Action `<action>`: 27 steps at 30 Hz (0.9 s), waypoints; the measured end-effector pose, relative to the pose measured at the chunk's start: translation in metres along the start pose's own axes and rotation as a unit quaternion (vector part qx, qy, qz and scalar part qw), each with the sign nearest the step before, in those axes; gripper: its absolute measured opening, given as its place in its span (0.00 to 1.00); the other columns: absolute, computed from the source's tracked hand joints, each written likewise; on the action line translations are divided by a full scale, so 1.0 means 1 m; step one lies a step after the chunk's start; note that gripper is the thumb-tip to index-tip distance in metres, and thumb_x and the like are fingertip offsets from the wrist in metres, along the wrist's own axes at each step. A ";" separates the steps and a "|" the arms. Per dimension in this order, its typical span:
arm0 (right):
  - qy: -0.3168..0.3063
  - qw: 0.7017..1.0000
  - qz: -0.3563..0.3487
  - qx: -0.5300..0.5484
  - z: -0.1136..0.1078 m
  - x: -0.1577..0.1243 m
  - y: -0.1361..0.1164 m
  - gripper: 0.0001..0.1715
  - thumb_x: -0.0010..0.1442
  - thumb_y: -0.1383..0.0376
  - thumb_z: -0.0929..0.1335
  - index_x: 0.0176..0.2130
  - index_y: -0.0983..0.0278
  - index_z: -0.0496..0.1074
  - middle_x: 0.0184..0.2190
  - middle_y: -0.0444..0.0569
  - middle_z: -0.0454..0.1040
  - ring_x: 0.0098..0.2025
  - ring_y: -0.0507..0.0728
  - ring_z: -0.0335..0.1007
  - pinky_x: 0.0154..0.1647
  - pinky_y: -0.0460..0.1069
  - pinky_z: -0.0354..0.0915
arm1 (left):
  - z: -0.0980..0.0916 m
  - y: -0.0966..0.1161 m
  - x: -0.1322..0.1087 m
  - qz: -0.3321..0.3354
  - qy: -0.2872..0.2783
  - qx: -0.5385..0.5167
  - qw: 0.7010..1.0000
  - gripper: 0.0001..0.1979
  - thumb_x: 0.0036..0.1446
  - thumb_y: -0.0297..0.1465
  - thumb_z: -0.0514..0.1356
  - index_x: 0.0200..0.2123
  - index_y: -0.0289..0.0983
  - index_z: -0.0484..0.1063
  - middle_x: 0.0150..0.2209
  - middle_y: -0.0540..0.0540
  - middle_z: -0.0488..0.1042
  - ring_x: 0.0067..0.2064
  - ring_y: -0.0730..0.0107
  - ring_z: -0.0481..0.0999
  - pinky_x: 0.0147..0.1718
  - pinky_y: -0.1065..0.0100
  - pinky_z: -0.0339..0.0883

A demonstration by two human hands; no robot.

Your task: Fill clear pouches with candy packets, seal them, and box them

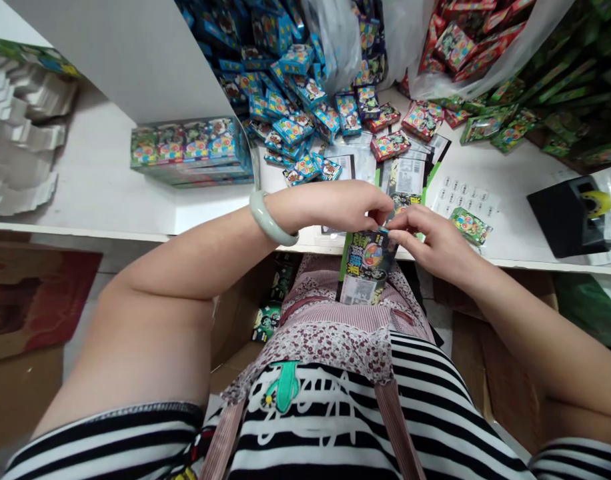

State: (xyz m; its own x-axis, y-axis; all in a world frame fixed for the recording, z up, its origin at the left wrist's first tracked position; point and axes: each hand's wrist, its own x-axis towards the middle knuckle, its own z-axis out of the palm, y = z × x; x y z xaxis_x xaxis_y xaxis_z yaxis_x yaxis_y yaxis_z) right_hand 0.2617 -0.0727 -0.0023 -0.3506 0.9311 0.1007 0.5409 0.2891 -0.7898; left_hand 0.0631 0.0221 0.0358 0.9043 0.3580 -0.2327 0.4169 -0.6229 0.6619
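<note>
Both hands meet at the table's front edge, above my lap. My left hand (358, 205), with a pale bangle on its wrist, has its fingers pinched at the top edge of a dark printed packet (368, 260). From the other side my right hand (425, 233) pinches the same top edge, its fingertips close to those of my left hand. The packet hangs over the table edge, with a green strip at its left side and a white label low on its front. Something small and blue shows between the fingertips, too hidden to name.
Blue boxes (293, 127) are heaped behind my left hand, red boxes (423, 120) behind the packets on the table. A sticker sheet (460, 195), a green box (469, 225) and a black tape dispenser (558, 217) lie right. Stacked boxes (190, 147) stand left.
</note>
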 end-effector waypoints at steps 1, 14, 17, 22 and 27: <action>0.020 1.000 -0.012 -0.010 0.005 -0.002 -0.001 0.06 0.62 0.61 0.70 0.35 0.60 0.72 0.34 0.48 0.73 0.37 0.57 0.69 0.39 0.52 0.66 | 0.000 -0.001 -0.002 0.002 0.008 -0.003 1.000 0.08 0.55 0.26 0.62 0.38 0.36 0.79 0.31 0.50 0.78 0.35 0.73 0.74 0.38 0.71 0.60; 0.151 0.969 -0.167 -0.105 0.041 -0.009 -0.001 0.04 0.65 0.68 0.69 0.41 0.59 0.74 0.36 0.49 0.75 0.39 0.58 0.72 0.39 0.53 0.69 | 0.014 -0.013 -0.028 0.001 0.086 -0.071 0.994 0.04 0.56 0.28 0.62 0.34 0.34 0.75 0.29 0.50 0.75 0.31 0.75 0.70 0.34 0.72 0.60; 0.147 0.961 -0.189 -0.137 0.041 -0.007 0.001 0.06 0.66 0.67 0.68 0.43 0.59 0.74 0.37 0.49 0.76 0.39 0.58 0.72 0.39 0.54 0.69 | 0.014 -0.027 -0.035 -0.002 0.072 -0.137 0.988 0.06 0.57 0.31 0.61 0.35 0.33 0.75 0.30 0.49 0.76 0.32 0.75 0.71 0.34 0.72 0.62; 0.129 0.962 -0.192 -0.146 0.043 -0.001 0.002 0.06 0.67 0.66 0.67 0.44 0.59 0.74 0.35 0.48 0.76 0.38 0.58 0.72 0.38 0.54 0.68 | 0.010 -0.046 -0.048 -0.009 0.046 -0.204 0.978 0.07 0.56 0.32 0.63 0.37 0.34 0.77 0.32 0.49 0.78 0.34 0.74 0.74 0.37 0.71 0.65; 0.118 0.959 -0.199 -0.162 0.043 0.001 -0.001 0.11 0.67 0.67 0.67 0.48 0.57 0.75 0.35 0.48 0.75 0.37 0.57 0.69 0.36 0.53 0.65 | 0.008 -0.053 -0.050 -0.014 0.034 -0.228 0.973 0.09 0.56 0.33 0.64 0.39 0.35 0.79 0.32 0.48 0.79 0.33 0.73 0.75 0.38 0.69 0.67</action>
State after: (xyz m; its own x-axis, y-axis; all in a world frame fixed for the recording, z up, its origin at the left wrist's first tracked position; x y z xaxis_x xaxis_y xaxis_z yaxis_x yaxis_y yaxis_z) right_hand 0.2282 -0.0821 -0.0273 -0.4163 0.7454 0.5206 0.6232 0.6509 -0.4336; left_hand -0.0036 0.0320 0.0069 0.8785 0.4253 -0.2178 0.3433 -0.2449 0.9067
